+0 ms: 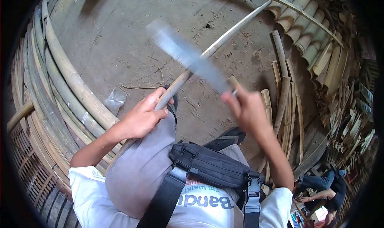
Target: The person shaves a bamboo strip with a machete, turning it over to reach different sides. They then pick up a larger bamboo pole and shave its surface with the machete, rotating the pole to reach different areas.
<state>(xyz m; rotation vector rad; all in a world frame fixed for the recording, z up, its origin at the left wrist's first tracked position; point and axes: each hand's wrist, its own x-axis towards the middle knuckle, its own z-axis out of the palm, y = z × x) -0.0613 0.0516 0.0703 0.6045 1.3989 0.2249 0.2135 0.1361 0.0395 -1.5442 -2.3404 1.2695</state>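
My left hand (145, 115) is wrapped round the near end of a thin bamboo pole (228, 35), just above my raised knee. The pole slants away to the upper right, its far end near the stacked bamboo. In my right hand (249, 107) is the handle of a machete, fingers closed round it. The machete's wide blade (172, 44), smeared by motion, points to the upper left and crosses over the pole near its middle. A darker mark shows on the pole beside the blade.
Long bamboo poles (66, 74) lie along my left, with a crumpled plastic bag (115, 98) beside them. Split bamboo pieces (285, 104) lean at my right. Stacked bamboo tubes (298, 18) fill the upper right. Another person (330, 190) sits at the lower right.
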